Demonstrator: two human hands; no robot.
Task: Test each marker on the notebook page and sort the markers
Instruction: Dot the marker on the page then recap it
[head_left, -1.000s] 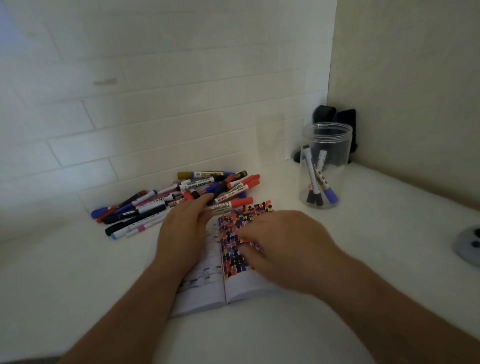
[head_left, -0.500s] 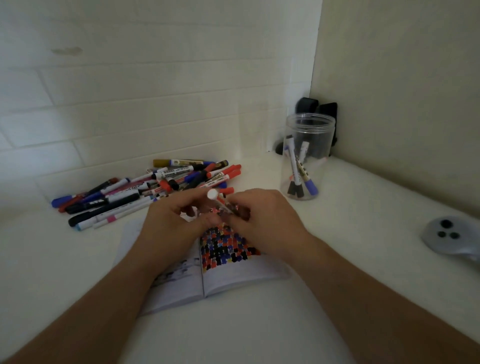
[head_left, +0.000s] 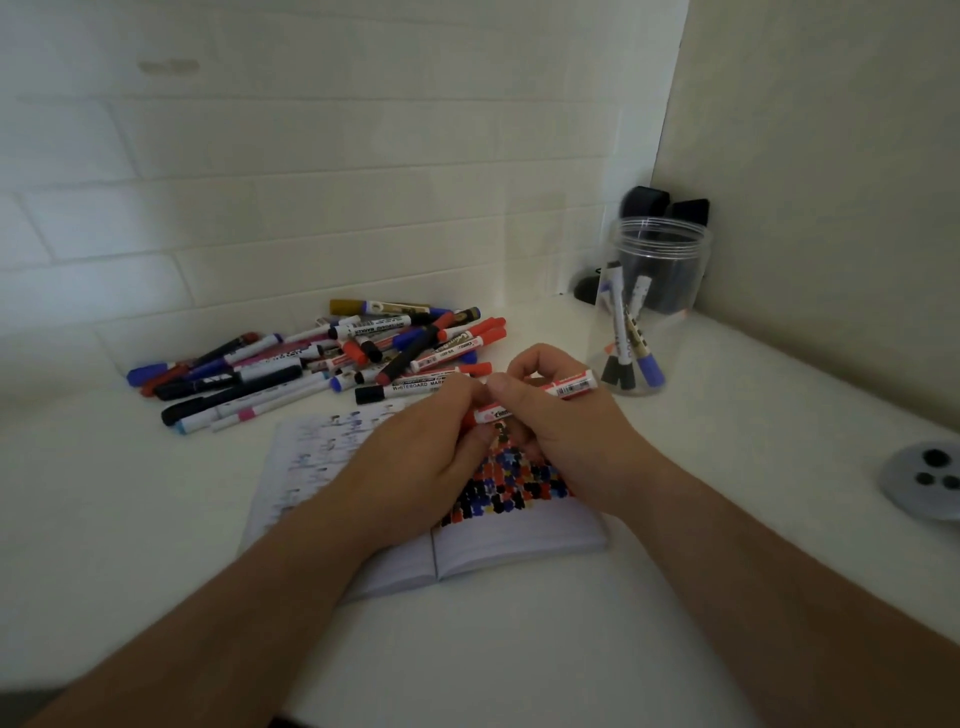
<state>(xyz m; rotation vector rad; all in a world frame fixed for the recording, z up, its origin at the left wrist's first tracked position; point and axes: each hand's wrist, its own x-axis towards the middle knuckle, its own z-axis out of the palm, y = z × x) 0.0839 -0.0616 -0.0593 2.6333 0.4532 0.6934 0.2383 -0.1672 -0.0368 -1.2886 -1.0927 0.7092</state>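
Both hands meet above the open notebook (head_left: 519, 540) and share one red-and-white marker (head_left: 571, 388). The left hand (head_left: 415, 457) has its grip clamped on the marker's red end, thumb and fingers pinched around it. The right hand (head_left: 561, 431) has its grip clamped on the white barrel, thumb on top; the barrel's far end projects past the knuckles toward the jar (head_left: 649, 312). The marker is held clear of the page, roughly level.

The notebook lies flat near the front middle of the tabletop (head_left: 156, 519). Its right page carries a dense block of red, blue and black test marks; the left page shows faint marks, partly hidden by the left wrist.

A loose pile of markers (head_left: 322, 364) lies behind the notebook, along the rear edge by the tiled wall. The clear jar stands at the rear right corner, with a few markers standing inside it, caps down. A grey round object (head_left: 924, 483) sits at the right edge.
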